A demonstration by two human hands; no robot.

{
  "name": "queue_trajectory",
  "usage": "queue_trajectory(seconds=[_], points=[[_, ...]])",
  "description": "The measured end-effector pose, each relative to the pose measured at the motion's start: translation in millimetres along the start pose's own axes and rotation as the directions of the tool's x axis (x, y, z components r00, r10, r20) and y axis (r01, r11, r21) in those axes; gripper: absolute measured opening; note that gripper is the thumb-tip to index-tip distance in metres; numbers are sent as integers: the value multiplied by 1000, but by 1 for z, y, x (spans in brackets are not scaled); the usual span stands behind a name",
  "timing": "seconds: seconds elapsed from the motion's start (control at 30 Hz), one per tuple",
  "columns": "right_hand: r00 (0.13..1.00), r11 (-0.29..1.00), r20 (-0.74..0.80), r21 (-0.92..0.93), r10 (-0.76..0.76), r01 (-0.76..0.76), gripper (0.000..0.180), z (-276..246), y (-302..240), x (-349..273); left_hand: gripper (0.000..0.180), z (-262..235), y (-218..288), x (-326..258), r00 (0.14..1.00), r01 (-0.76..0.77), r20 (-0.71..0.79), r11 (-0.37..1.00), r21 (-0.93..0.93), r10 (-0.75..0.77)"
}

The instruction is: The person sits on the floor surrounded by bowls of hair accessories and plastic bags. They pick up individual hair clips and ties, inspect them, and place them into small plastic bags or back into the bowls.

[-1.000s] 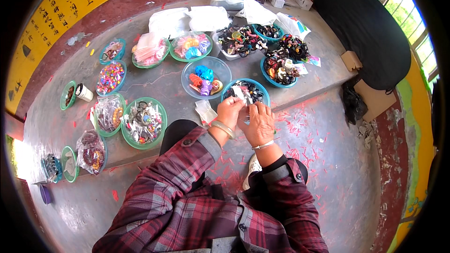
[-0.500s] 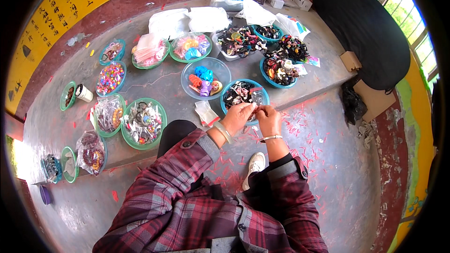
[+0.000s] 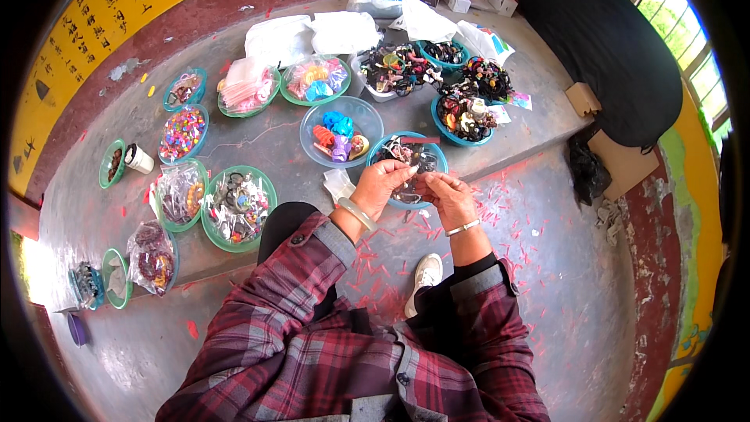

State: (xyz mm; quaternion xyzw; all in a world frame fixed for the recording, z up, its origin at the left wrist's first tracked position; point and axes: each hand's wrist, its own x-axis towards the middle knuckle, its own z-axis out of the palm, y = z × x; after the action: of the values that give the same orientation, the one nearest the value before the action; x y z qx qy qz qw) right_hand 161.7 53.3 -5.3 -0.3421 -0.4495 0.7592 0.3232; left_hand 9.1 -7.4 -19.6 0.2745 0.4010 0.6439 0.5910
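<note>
My left hand (image 3: 380, 189) and my right hand (image 3: 451, 198) are raised close together over the near edge of a blue bowl (image 3: 377, 198). Thumb and fingers are pinched on each hand. Between the fingertips is what looks like a small clear plastic bag (image 3: 426, 160), its contents too small to make out. A thin red strip (image 3: 420, 140) shows at its far side. Dark hair ties (image 3: 388, 153) with pale bits fill the bowl beneath. A bangle circles my left wrist, and a thin bracelet my right.
Several bowls of hair accessories stand on the grey ledge, among them a wide clear bowl (image 3: 306, 145) and a green bowl (image 3: 273, 203). Clear packets (image 3: 339, 185) lie left of the blue bowl. Red scraps (image 3: 512, 254) litter the floor. A black padded shape (image 3: 601, 47) leans at the right.
My hands have drawn slightly apart and the left has shifted a little left. The red strip now shows beyond the fingertips, above the bowl.
</note>
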Motion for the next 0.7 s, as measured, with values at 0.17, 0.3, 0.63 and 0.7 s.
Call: queue_trajectory(seconds=[0.17,0.3,0.63,0.7], points=[[996,986,41,-148,-77,82,10,-1,4,1,15,3,2,-3,998,-6,-60,999,-41,4],[998,990,48,-129,-50,56,9,4,-1,-2,13,-1,-1,-1,999,-3,-45,1000,-28,2],[992,976,49,-177,-119,126,7,-4,6,4,15,-4,-2,0,1000,18,-1,1000,-2,-18],[993,981,43,-160,-107,112,6,-2,3,1,16,-2,2,-1,999,43,13,999,-12,-43]])
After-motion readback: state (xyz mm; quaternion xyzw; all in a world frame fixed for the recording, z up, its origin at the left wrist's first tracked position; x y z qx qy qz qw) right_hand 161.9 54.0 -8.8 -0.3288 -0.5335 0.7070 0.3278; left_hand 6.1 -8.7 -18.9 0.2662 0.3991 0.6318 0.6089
